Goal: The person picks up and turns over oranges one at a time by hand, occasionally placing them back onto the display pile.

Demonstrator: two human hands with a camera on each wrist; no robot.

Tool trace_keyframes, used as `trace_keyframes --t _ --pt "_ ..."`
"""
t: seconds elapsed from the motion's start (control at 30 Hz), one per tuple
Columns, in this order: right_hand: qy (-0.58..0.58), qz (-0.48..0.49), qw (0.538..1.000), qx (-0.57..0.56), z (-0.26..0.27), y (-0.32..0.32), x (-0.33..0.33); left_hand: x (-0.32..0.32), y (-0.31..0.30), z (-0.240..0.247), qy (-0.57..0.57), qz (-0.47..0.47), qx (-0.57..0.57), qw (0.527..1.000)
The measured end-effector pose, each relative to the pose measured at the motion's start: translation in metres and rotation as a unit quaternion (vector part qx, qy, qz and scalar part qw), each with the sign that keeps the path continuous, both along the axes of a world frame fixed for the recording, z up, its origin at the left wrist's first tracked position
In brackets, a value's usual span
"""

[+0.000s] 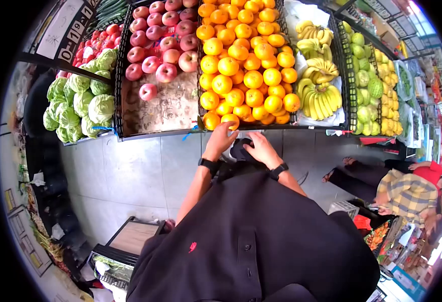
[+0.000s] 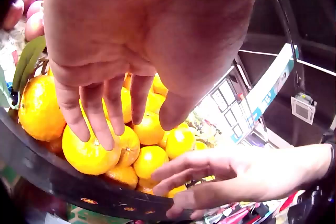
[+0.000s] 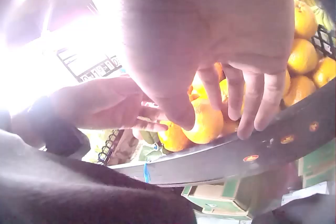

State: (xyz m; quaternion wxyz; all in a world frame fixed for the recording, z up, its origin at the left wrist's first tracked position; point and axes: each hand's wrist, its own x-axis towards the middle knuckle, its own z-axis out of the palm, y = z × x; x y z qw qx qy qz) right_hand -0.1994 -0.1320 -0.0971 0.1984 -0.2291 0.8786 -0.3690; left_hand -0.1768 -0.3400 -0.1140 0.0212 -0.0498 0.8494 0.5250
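A heap of oranges (image 1: 253, 79) fills the black crate in front of me. My left hand (image 1: 219, 143) reaches to the crate's front edge, its fingers lying over an orange (image 2: 90, 153) in the front row. Its fingers hang loosely bent, with the thumb apart from that fruit in the left wrist view. To the right, my right hand (image 1: 262, 150) hovers by the crate's front rim (image 3: 262, 148), fingers spread and slightly bent, nothing in its grasp. In the right wrist view its fingers overlap the oranges and the rim. Both wrists wear dark bands.
Left of the oranges are red apples (image 1: 166, 72) and green cabbages (image 1: 82, 103). Bananas (image 1: 322, 100) lie to the right, with green fruit (image 1: 363, 83) and yellow fruit (image 1: 389, 100) beyond. A person in a plaid garment (image 1: 402, 194) is on the right. Cardboard boxes (image 3: 220, 195) stand beneath the crate.
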Motion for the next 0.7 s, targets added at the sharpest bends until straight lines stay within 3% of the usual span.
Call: trace_keyframes --t 0.07,0.13,0.23,0.3,0.37,0.43,0.6,0.7 --pt "-0.064 -0.033 0.997 -0.027 0.004 0.003 0.001 0.002 0.0 -0.002 -0.01 0.027 0.061 0.998" --pt "-0.024 -0.052 0.997 -0.058 0.01 0.005 -0.015 -0.003 0.003 0.017 -0.031 0.034 0.096 0.994" --pt "-0.015 -0.087 0.992 -0.091 0.023 0.009 -0.059 -0.03 0.001 0.035 0.034 -0.011 0.045 0.998" --pt "0.066 -0.08 0.99 -0.091 0.04 0.008 -0.102 -0.059 -0.001 0.069 -0.003 -0.068 0.017 0.998" --pt "0.048 -0.105 0.985 -0.131 0.066 -0.002 -0.145 -0.098 -0.002 0.067 0.064 -0.077 0.021 0.995" --pt "0.1 -0.087 0.981 -0.144 0.08 -0.007 -0.191 -0.142 -0.007 0.075 0.034 -0.062 0.098 0.993" --pt "0.077 -0.056 0.986 -0.14 0.09 -0.025 -0.29 -0.274 -0.023 0.114 0.067 -0.034 0.029 0.997" --pt "0.091 -0.018 0.988 -0.12 0.076 -0.052 -0.347 -0.343 -0.042 0.109 0.06 0.029 -0.096 0.993"
